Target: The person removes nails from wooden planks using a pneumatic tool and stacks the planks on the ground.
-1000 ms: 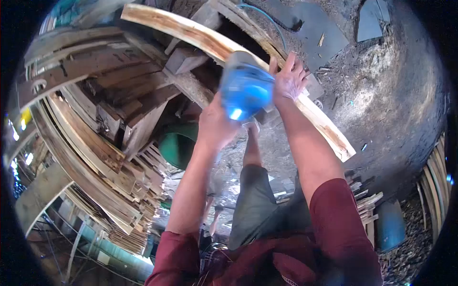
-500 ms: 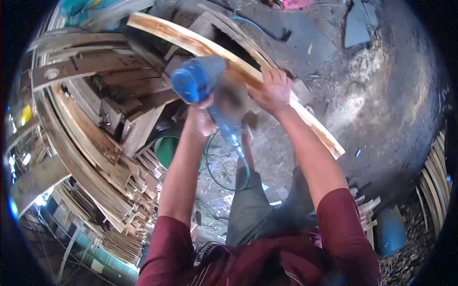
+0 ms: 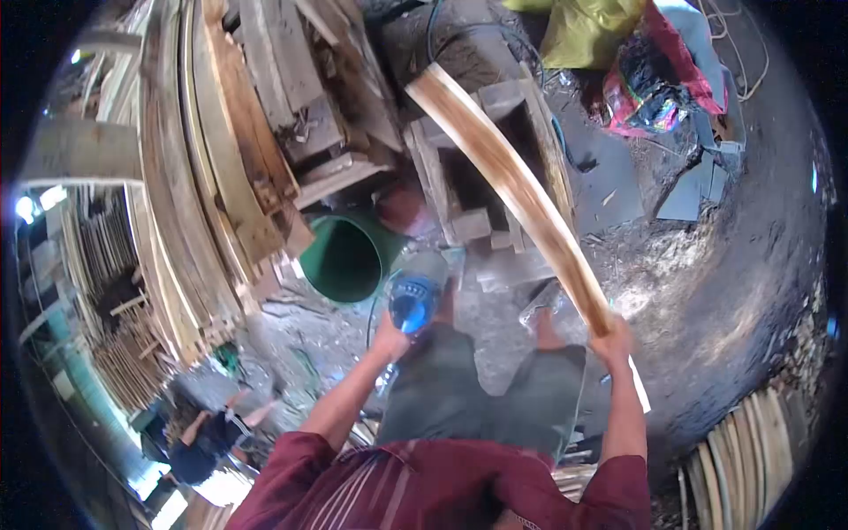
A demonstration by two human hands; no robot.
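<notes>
My left hand [image 3: 390, 341] is closed around a blue and grey nail gun [image 3: 413, 300], held low in front of my left thigh. Its round blue end faces me, and motion blurs its body. Out to the right, my right hand [image 3: 612, 343] grips a long wooden board [image 3: 521, 190] near its lower end. The board slants up and to the left, brown along the middle with pale edges. Its upper part passes over a wooden frame [image 3: 433, 172] of rough pieces on the ground, and I cannot tell whether they touch.
A green bucket [image 3: 340, 258] stands left of the nail gun. Stacked planks [image 3: 190, 159] fill the left side. Yellow and pink sacks [image 3: 594, 34] lie at the top right. More wood strips [image 3: 746, 450] stand at the lower right. Another person [image 3: 203, 442] is at the lower left.
The nail gun has dropped away from the board toward my left leg. My right hand has moved down and right, and the board now slopes more steeply. My view has turned.
</notes>
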